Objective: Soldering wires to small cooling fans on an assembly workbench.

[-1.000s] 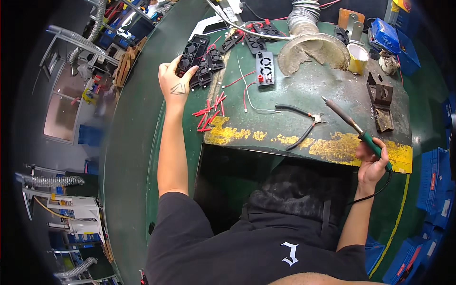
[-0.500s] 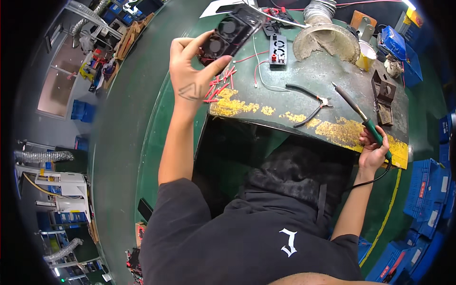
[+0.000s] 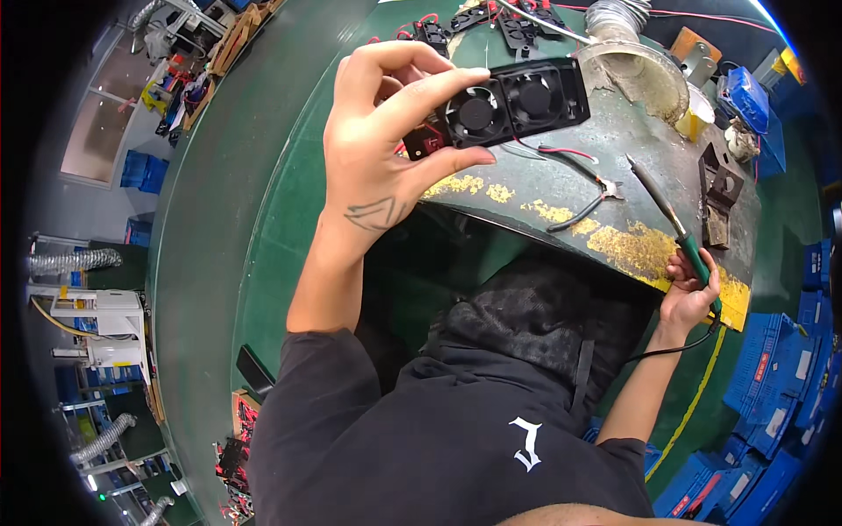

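My left hand grips a black twin-fan unit by its left end, thumb below and fingers above. The unit is raised over the near left part of the workbench, its two small fans side by side. A red wire trails from its lower edge. Closed round the green handle of a soldering iron, my right hand is at the bench's right front corner. The iron's tip slants up and left, touching nothing. Between the hands, side cutters lie on the bench, one handle partly hidden.
Several black fan units with red wires lie at the back. A worn metal fume hood on a flexible duct stands back right, beside a white tub. A rusty metal stand is at the right edge. Blue crates stack right.
My left hand has brought the fan unit nearer and rightward, turning it so both fans face up toward me. The right hand still holds the soldering iron in much the same place.
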A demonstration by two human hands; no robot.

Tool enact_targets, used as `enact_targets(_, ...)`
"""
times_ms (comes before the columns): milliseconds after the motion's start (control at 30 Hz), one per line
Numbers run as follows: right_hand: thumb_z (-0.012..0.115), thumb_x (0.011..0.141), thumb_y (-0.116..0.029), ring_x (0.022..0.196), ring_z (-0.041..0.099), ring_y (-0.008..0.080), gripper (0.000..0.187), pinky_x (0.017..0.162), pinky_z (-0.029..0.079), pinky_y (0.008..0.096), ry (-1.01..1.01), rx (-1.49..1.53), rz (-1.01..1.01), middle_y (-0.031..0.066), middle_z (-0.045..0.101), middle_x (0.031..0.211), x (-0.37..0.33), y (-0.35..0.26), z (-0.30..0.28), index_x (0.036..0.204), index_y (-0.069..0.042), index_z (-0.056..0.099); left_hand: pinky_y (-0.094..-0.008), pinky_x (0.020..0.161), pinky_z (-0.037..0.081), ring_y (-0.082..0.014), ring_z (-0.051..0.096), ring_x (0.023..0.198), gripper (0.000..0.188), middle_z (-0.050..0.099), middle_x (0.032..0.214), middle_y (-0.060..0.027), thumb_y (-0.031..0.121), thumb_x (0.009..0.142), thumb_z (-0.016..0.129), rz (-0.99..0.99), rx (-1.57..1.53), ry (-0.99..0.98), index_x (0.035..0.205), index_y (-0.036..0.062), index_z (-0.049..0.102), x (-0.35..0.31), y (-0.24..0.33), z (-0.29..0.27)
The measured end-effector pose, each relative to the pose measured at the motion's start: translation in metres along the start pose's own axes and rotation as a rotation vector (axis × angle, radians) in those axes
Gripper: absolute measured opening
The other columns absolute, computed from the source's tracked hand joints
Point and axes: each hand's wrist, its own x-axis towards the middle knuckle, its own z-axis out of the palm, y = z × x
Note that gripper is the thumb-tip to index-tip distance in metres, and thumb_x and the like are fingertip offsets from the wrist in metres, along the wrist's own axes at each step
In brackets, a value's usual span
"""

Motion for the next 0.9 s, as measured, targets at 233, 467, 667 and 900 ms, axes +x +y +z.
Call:
enact_targets(233, 0.039, 0.100, -0.041, 0.078, 0.069, 0.0283, 0.051, 0.070, 0.056, 0.0336, -0.003, -0.019, -0.003, 0.0227, 0.070, 0.098, 0.000, -0.003, -0.005, 0.119, 0.001, 0.060, -0.0317, 0.076, 0.051, -0.0210, 0.061, 0.094, 0.031, 0.065, 0.099, -0.0056, 0.003, 0.064, 0.083, -0.042, -0.079, 0.052, 0.093, 0.0088, 0.074, -0.014, -0.025, 0.032)
enact_targets(467, 0.040, 0.099, -0.041, 0.080, 0.069, 0.0293, 0.051, 0.069, 0.055, 0.0347, -0.032, 0.036, 0.008, 0.0243, 0.070, 0.100, 0.001, -0.001, -0.001, 0.119, 0.000, 0.060, -0.0256, 0.079, 0.055, -0.0139, 0.063, 0.088, 0.030, 0.055, 0.112, -0.0092, -0.013, 0.081, 0.068, -0.337, -0.461, 0.063, 0.111, -0.0051, 0.067, -0.050, -0.053, 0.061)
enact_targets(667, 0.040, 0.099, -0.041, 0.080, 0.069, 0.0300, 0.050, 0.069, 0.055, 0.0353, -0.056, 0.033, 0.021, 0.0246, 0.070, 0.100, 0.001, -0.005, -0.007, 0.118, -0.001, 0.062, -0.0259, 0.085, 0.050, -0.0128, 0.058, 0.098, 0.034, 0.052, 0.120, -0.0082, -0.010, 0.083, 0.067, -0.545, -0.498, -0.043, 0.115, -0.0003, 0.068, -0.059, -0.066, 0.045)
enact_targets(900, 0.040, 0.098, -0.041, 0.079, 0.068, 0.0299, 0.049, 0.068, 0.054, 0.0347, -0.026, 0.045, 0.029, 0.0252, 0.070, 0.101, 0.000, -0.003, -0.006, 0.117, -0.002, 0.064, -0.0260, 0.080, 0.047, -0.0148, 0.056, 0.098, 0.042, 0.053, 0.120, -0.0063, -0.006, 0.077, 0.067, -0.601, -0.089, -0.312, 0.115, 0.0120, 0.071, -0.084, -0.079, 0.025)
